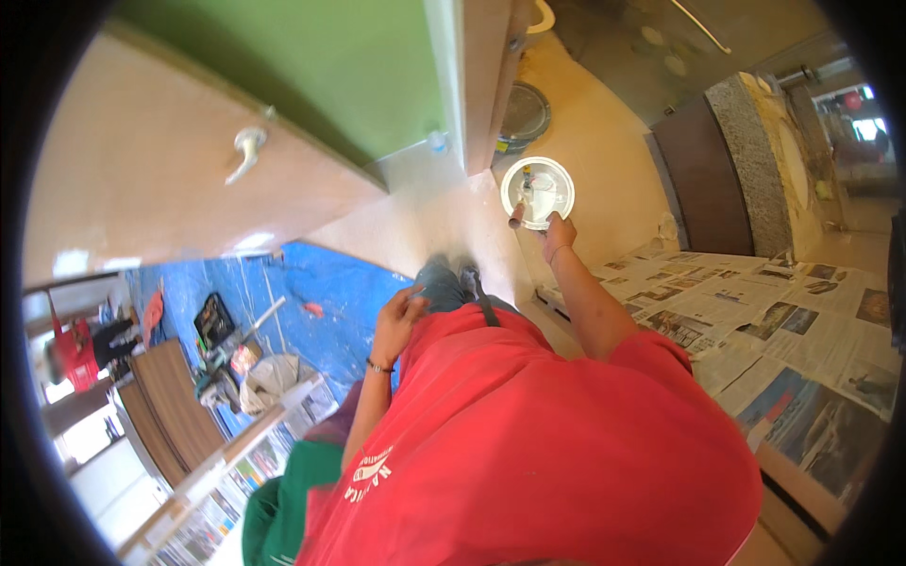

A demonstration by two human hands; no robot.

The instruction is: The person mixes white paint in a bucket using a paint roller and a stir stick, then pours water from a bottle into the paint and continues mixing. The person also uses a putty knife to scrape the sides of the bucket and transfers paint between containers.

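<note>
My right hand (pixel 559 235) is closed on the near rim of a round white bucket (pixel 569 192). Pale material shows inside it. A brush-like tool with a brown handle (pixel 516 218) leans in the bucket, its end sticking out over the left rim; its working end is not clear. My left hand (pixel 400 319) hangs beside my thigh with its fingers loosely apart and nothing in it.
A pale door (pixel 189 179) with a white lever handle (pixel 247 151) stands on the left, beside a green panel (pixel 311 66). A dark-lidded bucket (pixel 525 111) sits beyond mine. Newspaper (pixel 727 321) covers a surface at right. Blue sheeting (pixel 330 292) with tools lies left; another person (pixel 80 357) is far left.
</note>
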